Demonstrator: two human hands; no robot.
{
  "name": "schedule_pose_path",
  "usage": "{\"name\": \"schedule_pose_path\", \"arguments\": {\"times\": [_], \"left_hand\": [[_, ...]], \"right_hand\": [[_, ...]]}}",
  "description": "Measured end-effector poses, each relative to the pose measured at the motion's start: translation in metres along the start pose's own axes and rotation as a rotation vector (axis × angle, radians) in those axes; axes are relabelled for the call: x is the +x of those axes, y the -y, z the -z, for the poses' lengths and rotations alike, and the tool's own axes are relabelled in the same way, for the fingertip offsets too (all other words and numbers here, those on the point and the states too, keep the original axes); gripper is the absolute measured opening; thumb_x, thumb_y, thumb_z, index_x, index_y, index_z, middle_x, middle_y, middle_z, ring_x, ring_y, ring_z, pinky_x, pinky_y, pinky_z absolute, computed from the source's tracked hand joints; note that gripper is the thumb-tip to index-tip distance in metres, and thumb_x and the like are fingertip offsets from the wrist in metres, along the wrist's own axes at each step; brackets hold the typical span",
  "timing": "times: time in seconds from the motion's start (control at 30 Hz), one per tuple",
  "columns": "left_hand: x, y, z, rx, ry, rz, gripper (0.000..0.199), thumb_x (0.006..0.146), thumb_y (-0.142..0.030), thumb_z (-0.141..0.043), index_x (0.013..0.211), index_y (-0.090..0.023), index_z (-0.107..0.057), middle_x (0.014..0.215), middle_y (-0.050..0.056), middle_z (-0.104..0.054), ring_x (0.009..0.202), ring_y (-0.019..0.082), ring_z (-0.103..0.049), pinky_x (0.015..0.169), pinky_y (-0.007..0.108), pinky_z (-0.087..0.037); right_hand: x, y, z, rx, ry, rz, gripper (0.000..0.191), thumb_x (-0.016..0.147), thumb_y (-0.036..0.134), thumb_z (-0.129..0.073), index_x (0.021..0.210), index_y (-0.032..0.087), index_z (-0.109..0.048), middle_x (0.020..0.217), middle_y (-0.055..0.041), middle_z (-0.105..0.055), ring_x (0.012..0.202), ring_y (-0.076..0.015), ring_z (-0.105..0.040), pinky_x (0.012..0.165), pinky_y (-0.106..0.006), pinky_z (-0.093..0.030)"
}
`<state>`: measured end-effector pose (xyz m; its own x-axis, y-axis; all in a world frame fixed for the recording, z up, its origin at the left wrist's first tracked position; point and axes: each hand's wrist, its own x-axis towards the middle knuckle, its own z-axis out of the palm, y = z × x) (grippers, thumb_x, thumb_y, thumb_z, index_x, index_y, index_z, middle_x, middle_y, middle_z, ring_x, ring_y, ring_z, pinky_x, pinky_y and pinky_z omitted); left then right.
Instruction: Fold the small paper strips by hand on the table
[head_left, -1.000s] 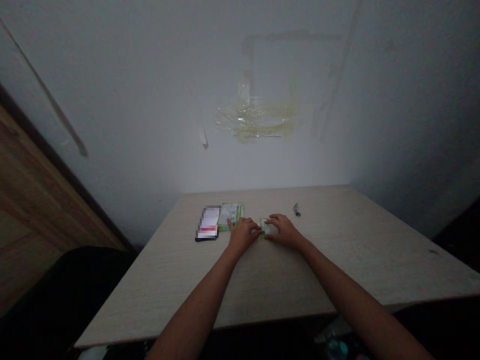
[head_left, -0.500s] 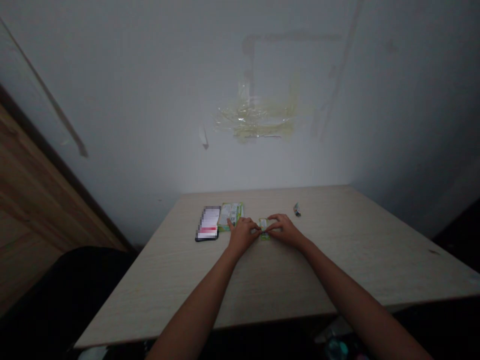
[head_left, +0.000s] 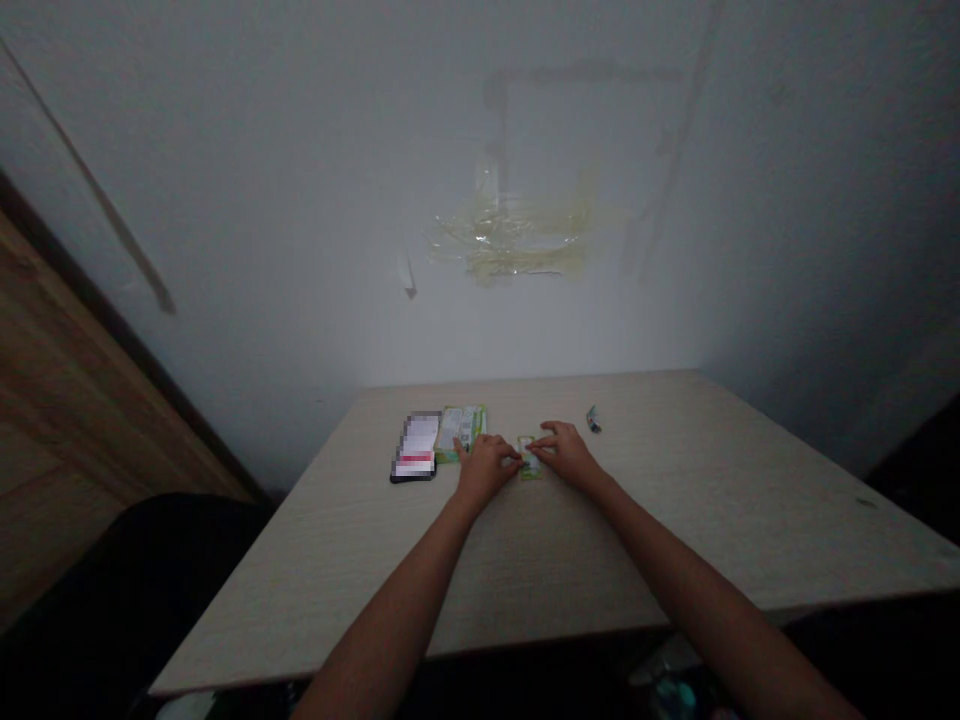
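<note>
Flat on the table lies a small green-and-white packet (head_left: pixel 530 468), between my two hands. My left hand (head_left: pixel 487 464) rests at its left edge, with thumb and fingers pinched together on it. My right hand (head_left: pixel 568 456) reaches over the packet's upper right part. Its thumb and a finger come together there, while another finger stretches out above. What sits between those right fingertips is too small to make out. Just behind my left hand is a larger green-and-white packet (head_left: pixel 459 425), partly covered by the fingers.
A phone (head_left: pixel 417 450) with a lit, blurred screen lies left of the larger packet. A small crumpled dark wrapper (head_left: pixel 593 419) is at the right, beyond my right hand. The pale wooden table (head_left: pixel 675 540) meets a wall (head_left: pixel 315 250) with yellowed tape (head_left: pixel 517 240) stuck on it.
My right fingertips have shifted slightly up and away from my left fingertips, so more of the small packet shows. The left hand has stayed in place.
</note>
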<state>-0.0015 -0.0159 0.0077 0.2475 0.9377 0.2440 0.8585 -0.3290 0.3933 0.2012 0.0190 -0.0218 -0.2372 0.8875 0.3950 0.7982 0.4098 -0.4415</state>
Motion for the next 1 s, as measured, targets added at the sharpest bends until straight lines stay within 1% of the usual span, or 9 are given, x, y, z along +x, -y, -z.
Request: {"name": "schedule_pose_path", "arguments": {"times": [0.13, 0.27, 0.4, 0.6, 0.7, 0.8, 0.9, 1.0], "left_hand": [[0.0, -0.002, 0.002, 0.016, 0.021, 0.009, 0.016, 0.087, -0.042, -0.066, 0.098, -0.034, -0.076, 0.115, 0.002, -0.071, 0.123, 0.029, -0.051, 0.112, 0.076, -0.004], [0.0, -0.002, 0.003, 0.009, 0.02, 0.005, 0.016, 0.087, -0.041, -0.067, 0.097, -0.034, -0.076, 0.114, 0.002, -0.071, 0.123, 0.029, -0.052, 0.111, 0.078, -0.005], [0.001, -0.001, 0.002, -0.004, 0.002, 0.001, 0.013, 0.086, -0.04, -0.068, 0.094, -0.033, -0.077, 0.111, 0.002, -0.072, 0.122, 0.03, -0.053, 0.109, 0.08, -0.005], [0.001, 0.0, 0.0, 0.0, -0.007, 0.0, 0.014, 0.086, -0.041, -0.067, 0.094, -0.034, -0.076, 0.112, 0.001, -0.072, 0.123, 0.03, -0.052, 0.109, 0.08, -0.005], [-0.001, 0.001, 0.0, -0.011, -0.022, -0.009, 0.015, 0.087, -0.042, -0.066, 0.095, -0.034, -0.076, 0.114, 0.001, -0.072, 0.123, 0.03, -0.052, 0.11, 0.079, -0.005], [-0.002, 0.003, -0.001, -0.018, -0.035, -0.009, 0.018, 0.087, -0.043, -0.065, 0.101, -0.034, -0.075, 0.116, 0.002, -0.071, 0.123, 0.03, -0.052, 0.11, 0.079, -0.004], [-0.002, 0.004, -0.003, -0.002, -0.043, 0.012, 0.026, 0.088, -0.044, -0.064, 0.109, -0.032, -0.072, 0.12, 0.004, -0.069, 0.124, 0.03, -0.051, 0.11, 0.079, -0.005], [-0.002, 0.004, -0.005, 0.025, -0.053, 0.028, 0.03, 0.089, -0.045, -0.062, 0.113, -0.029, -0.071, 0.122, 0.006, -0.067, 0.125, 0.03, -0.05, 0.11, 0.079, -0.006]], "right_hand": [[0.002, 0.002, 0.0, -0.042, 0.013, -0.017, 0.024, 0.091, 0.033, -0.062, 0.111, 0.031, -0.076, 0.131, -0.0108, -0.06, 0.124, -0.0263, -0.05, 0.107, -0.042, -0.04], [0.002, 0.007, 0.0, -0.082, 0.021, -0.039, 0.03, 0.092, 0.033, -0.059, 0.119, 0.033, -0.072, 0.133, -0.0117, -0.058, 0.128, -0.0276, -0.047, 0.107, -0.044, -0.038], [0.0, 0.011, 0.0, -0.107, 0.03, -0.058, 0.032, 0.094, 0.033, -0.057, 0.123, 0.035, -0.07, 0.135, -0.0114, -0.056, 0.131, -0.0278, -0.044, 0.107, -0.044, -0.037], [-0.003, 0.009, -0.001, -0.12, 0.038, -0.05, 0.034, 0.095, 0.035, -0.055, 0.126, 0.036, -0.067, 0.137, -0.0107, -0.054, 0.131, -0.0281, -0.043, 0.107, -0.046, -0.036], [-0.004, 0.008, -0.002, -0.13, 0.031, -0.051, 0.036, 0.094, 0.036, -0.056, 0.129, 0.033, -0.066, 0.138, -0.0119, -0.053, 0.132, -0.0288, -0.042, 0.108, -0.046, -0.036], [-0.004, 0.004, -0.002, -0.113, 0.032, -0.042, 0.038, 0.092, 0.036, -0.058, 0.129, 0.03, -0.066, 0.137, -0.0132, -0.053, 0.132, -0.0288, -0.042, 0.108, -0.045, -0.036], [-0.002, -0.001, -0.003, -0.055, 0.027, -0.02, 0.036, 0.09, 0.034, -0.062, 0.125, 0.026, -0.069, 0.133, -0.0139, -0.055, 0.13, -0.0281, -0.043, 0.11, -0.044, -0.034], [-0.001, -0.008, -0.004, 0.01, -0.004, -0.019, 0.034, 0.085, 0.031, -0.068, 0.116, 0.02, -0.072, 0.128, -0.0147, -0.057, 0.128, -0.0285, -0.044, 0.111, -0.043, -0.034]]}}
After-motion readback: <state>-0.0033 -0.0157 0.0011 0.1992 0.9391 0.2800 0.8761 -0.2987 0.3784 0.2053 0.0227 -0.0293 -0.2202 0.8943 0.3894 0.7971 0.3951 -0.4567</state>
